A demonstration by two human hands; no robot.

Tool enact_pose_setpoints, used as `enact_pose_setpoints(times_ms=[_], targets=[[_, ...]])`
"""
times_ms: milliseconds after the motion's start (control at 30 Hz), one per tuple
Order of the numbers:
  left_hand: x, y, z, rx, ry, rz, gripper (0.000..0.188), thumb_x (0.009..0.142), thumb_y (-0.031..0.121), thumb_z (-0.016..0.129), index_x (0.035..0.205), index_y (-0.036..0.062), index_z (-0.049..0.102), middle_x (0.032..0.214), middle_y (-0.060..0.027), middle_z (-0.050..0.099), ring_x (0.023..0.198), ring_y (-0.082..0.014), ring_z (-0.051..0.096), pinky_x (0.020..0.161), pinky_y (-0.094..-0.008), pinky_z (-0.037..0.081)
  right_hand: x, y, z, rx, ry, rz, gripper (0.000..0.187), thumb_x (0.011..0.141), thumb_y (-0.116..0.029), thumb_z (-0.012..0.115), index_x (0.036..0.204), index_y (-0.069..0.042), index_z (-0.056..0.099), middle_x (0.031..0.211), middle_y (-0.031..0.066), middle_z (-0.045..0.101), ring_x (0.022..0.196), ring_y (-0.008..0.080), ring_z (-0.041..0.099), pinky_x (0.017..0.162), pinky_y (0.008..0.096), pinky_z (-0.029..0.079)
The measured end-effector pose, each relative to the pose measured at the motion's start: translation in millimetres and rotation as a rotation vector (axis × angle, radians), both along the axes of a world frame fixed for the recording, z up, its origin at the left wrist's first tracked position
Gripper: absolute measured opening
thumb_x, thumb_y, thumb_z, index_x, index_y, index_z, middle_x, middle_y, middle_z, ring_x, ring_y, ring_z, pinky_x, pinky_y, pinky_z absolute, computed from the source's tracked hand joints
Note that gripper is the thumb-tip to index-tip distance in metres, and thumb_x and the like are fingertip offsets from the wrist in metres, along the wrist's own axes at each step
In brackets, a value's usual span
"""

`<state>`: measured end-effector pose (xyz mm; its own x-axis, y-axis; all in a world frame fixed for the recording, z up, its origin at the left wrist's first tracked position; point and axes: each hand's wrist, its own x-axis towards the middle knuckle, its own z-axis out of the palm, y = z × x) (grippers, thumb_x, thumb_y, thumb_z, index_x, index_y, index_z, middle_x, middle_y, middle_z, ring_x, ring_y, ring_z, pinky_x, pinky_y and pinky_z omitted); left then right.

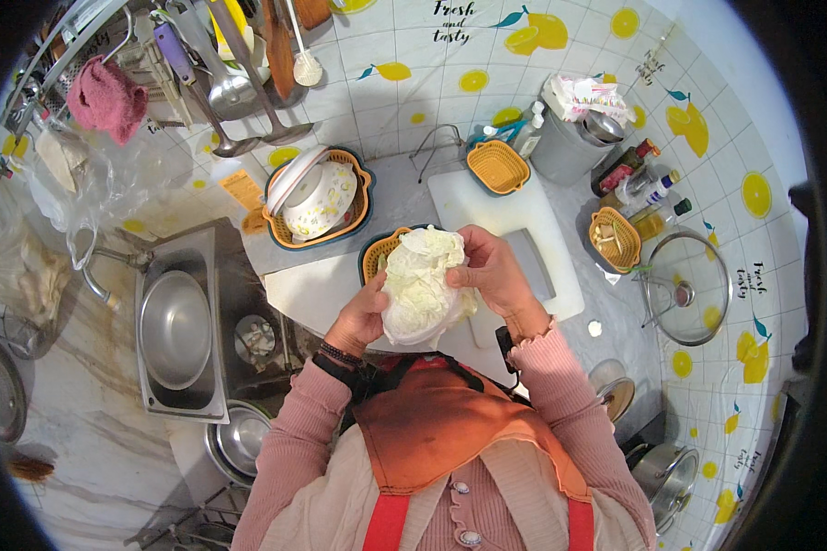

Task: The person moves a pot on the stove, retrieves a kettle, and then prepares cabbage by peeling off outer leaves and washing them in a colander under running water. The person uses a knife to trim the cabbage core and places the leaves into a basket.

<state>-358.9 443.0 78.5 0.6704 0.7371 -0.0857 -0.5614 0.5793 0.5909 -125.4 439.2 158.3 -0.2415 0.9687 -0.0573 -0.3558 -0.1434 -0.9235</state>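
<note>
A pale, crinkled head of cabbage [421, 292] is held up in front of my apron, over the counter. My left hand [360, 317] grips its left side, with the thumb on top. At the upper right my right hand [496, 275] pinches the leaves between thumb and fingers. Behind the cabbage, an orange basket [374, 257] in a blue tub is partly covered. A white cutting board [469, 207] lies to the right, beyond my right hand. On that board rests a grey flat thing [533, 262], perhaps a cleaver blade, partly hidden by the hand.
Left is a steel sink [219, 367] with a metal basin [175, 329]. A basket with bowls [320, 204] stands at the back. Several bottles [648, 188], a small basket [613, 241] and a glass lid [687, 289] line the right side. Ladles [234, 92] hang at upper left.
</note>
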Motion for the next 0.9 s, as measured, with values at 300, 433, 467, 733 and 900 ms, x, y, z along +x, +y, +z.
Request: enact_pose_setpoints(times_ms=[300, 433, 467, 733, 900], targets=[[23.7, 4.8, 3.3, -0.286, -0.124, 0.122, 0.066, 0.089, 0.033, 0.065, 0.141, -0.0028, 0.045, 0.134, -0.0190, 0.059, 0.120, -0.0317, 0.061, 0.105, -0.0441, 0.049, 4.1, -9.7, 13.6, 0.094, -0.227, -0.201, 0.036, 0.080, -0.016, 0.084, 0.106, -0.004, 0.062, 0.097, 0.0001, 0.065, 0.087, 0.0088, 0.057, 0.080, 0.0247, 0.047], [19.4, 8.7, 8.1, -0.302, -0.077, 0.167, 0.062, 0.091, 0.033, 0.063, 0.140, -0.0026, 0.047, 0.134, -0.0182, 0.060, 0.119, -0.0317, 0.062, 0.104, -0.0443, 0.049, 8.5, -9.2, 17.3, 0.131, -0.375, -0.199, 0.040, 0.080, -0.021, 0.083, 0.110, -0.003, 0.063, 0.092, -0.0023, 0.061, 0.084, 0.0076, 0.051, 0.078, 0.0232, 0.043], [18.7, 10.3, 9.3, -0.277, -0.037, 0.169, 0.063, 0.091, 0.034, 0.062, 0.141, -0.0015, 0.046, 0.135, -0.0180, 0.059, 0.120, -0.0319, 0.061, 0.105, -0.0445, 0.049, 8.7, -8.2, 18.1, 0.133, -0.380, -0.179, 0.042, 0.080, -0.022, 0.084, 0.111, -0.002, 0.063, 0.091, -0.0028, 0.060, 0.083, 0.0074, 0.050, 0.077, 0.0228, 0.042], [21.1, 18.5, 8.6, -0.082, 0.121, 0.333, 0.057, 0.097, 0.034, 0.054, 0.142, 0.0007, 0.044, 0.139, -0.0163, 0.056, 0.126, -0.0296, 0.057, 0.107, -0.0428, 0.047, 9.0, -5.8, 16.9, 0.072, -0.521, -0.072, 0.042, 0.080, -0.017, 0.084, 0.112, 0.000, 0.063, 0.091, -0.0037, 0.062, 0.076, 0.0045, 0.050, 0.068, 0.0211, 0.045], [15.8, 27.4, 5.4, -0.167, 0.144, 0.463, 0.046, 0.097, 0.029, 0.056, 0.137, 0.0079, 0.046, 0.133, -0.0101, 0.057, 0.124, -0.0265, 0.056, 0.105, -0.0430, 0.046, 4.7, -9.2, -2.2, 0.062, -0.373, -0.096, 0.039, 0.080, -0.013, 0.084, 0.109, 0.001, 0.062, 0.095, -0.0011, 0.066, 0.081, 0.0038, 0.056, 0.071, 0.0216, 0.049]])
